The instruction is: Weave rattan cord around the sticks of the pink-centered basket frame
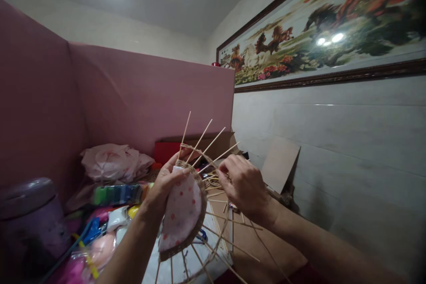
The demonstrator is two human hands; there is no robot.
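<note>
My left hand (165,180) grips the upper left edge of a half-round woven piece (202,202), whose rim is brown twine and whose face is white cloth (183,206) with small red-orange spots. Thin wooden sticks (209,145) fan out from its curved edge, upward, to the right and below. A strand of twine (197,148) runs from the uppermost stick across the others to my right hand (244,184), whose fingers are pinched around it. Below that hand the loose twine hangs down among the lower sticks.
At left are a purple lidded container (29,226), several bags of coloured clay (118,217) and a bundled pale cloth (115,162). A pink partition (156,93) stands behind. Cardboard (279,164) leans against the tiled wall at right, under a framed horse picture (282,40).
</note>
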